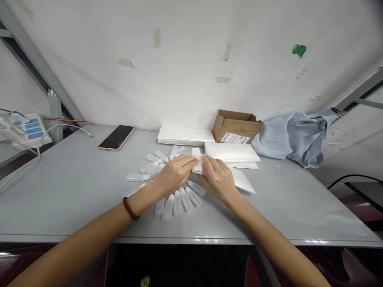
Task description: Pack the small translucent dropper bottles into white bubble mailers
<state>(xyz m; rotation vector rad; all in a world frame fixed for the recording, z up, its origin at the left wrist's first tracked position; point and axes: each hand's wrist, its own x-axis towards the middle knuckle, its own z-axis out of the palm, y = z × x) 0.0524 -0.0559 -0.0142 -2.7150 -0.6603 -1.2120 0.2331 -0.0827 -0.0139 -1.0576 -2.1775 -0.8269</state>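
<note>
My left hand (175, 173) and my right hand (217, 177) meet over the middle of the grey table (74, 187). Both pinch a small white packet (197, 159) between their fingertips. Under and around the hands lie several small translucent plastic bottles (176, 201), fanned out on the table. A white padded envelope (242, 181) lies just right of my right hand. A dark red bead bracelet sits on my left wrist.
A stack of white envelopes (185, 134) and another pile (230, 151) lie behind the hands. An open cardboard box (236, 126) stands by the wall. A phone (116, 137) lies at back left, a light blue cloth bag (295, 135) at right, a device with cables (26, 129) far left.
</note>
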